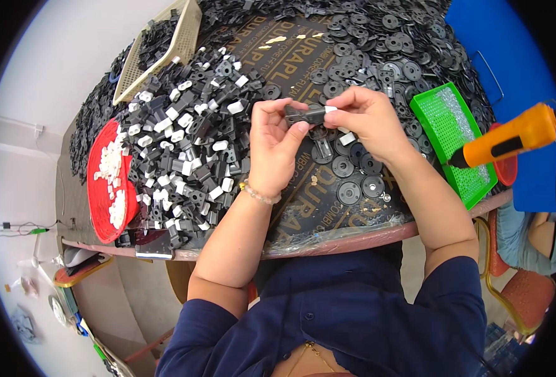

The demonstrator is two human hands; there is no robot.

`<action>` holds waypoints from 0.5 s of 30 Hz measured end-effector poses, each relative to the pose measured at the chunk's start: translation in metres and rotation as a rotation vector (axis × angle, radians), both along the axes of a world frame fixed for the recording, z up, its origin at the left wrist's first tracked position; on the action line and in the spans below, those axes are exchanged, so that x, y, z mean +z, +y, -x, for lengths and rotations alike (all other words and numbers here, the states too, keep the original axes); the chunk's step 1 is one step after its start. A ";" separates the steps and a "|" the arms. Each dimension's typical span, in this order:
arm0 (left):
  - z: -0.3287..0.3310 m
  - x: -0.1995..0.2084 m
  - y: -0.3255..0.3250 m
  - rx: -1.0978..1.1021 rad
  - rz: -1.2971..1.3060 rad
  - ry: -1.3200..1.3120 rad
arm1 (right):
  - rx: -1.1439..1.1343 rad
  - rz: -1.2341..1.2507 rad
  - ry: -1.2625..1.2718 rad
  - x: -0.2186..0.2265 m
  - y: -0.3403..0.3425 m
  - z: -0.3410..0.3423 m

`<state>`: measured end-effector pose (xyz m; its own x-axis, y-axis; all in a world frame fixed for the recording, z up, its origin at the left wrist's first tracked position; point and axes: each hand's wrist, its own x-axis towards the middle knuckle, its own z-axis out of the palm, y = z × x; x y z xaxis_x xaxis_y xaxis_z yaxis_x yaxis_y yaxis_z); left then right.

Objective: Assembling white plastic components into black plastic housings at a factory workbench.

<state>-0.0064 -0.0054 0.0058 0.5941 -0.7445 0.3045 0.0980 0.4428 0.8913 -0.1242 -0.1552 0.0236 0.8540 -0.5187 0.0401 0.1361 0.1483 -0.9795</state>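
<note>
Above the middle of the table my left hand pinches a black plastic part between thumb and fingers. My right hand has its thumb and fingertips closed on a small white cap at the part's right end. Whether the cap is fully seated cannot be seen. Left of my hands lies a heap of black parts with white caps. Round black discs lie on the table below and right of my right hand.
A red basket with small white pieces stands at the left, a cream basket behind it. On the right are a green tray of small shiny pieces, an orange power screwdriver and a red bowl. Black parts cover the far side.
</note>
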 end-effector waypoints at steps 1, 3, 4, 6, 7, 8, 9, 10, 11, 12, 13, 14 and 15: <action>-0.005 0.000 0.001 -0.033 -0.038 -0.071 | 0.049 0.058 0.028 -0.001 -0.004 0.001; -0.008 0.005 0.004 -0.119 -0.050 -0.011 | 0.077 0.012 0.032 0.002 -0.005 0.006; -0.009 0.007 0.004 -0.170 -0.028 0.075 | 0.109 -0.015 0.047 0.003 -0.005 0.008; -0.006 0.010 0.004 -0.219 0.054 0.196 | 0.153 -0.053 -0.032 0.001 -0.003 0.006; -0.004 0.011 0.003 -0.285 0.137 0.320 | 0.180 -0.093 -0.106 0.001 0.000 0.005; -0.004 0.007 0.002 -0.300 0.156 0.358 | 0.230 0.071 -0.134 0.001 0.004 0.002; 0.000 0.008 0.002 -0.337 0.170 0.382 | 0.244 0.157 -0.130 0.000 0.006 0.000; 0.001 0.005 0.000 -0.353 0.160 0.396 | 0.220 0.236 -0.202 -0.006 0.009 -0.001; 0.002 0.003 -0.001 -0.370 0.152 0.411 | 0.195 0.316 -0.275 -0.010 0.013 -0.002; 0.005 0.008 0.001 -0.355 0.140 0.456 | 0.147 0.532 -0.251 0.000 0.015 -0.002; 0.007 0.011 0.003 -0.347 0.146 0.452 | 0.155 0.536 -0.254 0.007 0.019 -0.002; 0.008 0.013 0.006 -0.319 0.135 0.578 | 0.104 0.559 -0.143 0.013 0.024 -0.001; 0.008 0.015 0.007 -0.291 0.125 0.703 | 0.053 0.582 -0.033 0.021 0.027 -0.003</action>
<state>-0.0148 0.0012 0.0211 0.4649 -0.8851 0.0200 0.7506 0.4060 0.5213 -0.1212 -0.1278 0.0445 0.8715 -0.3604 0.3326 0.1747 -0.4056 -0.8972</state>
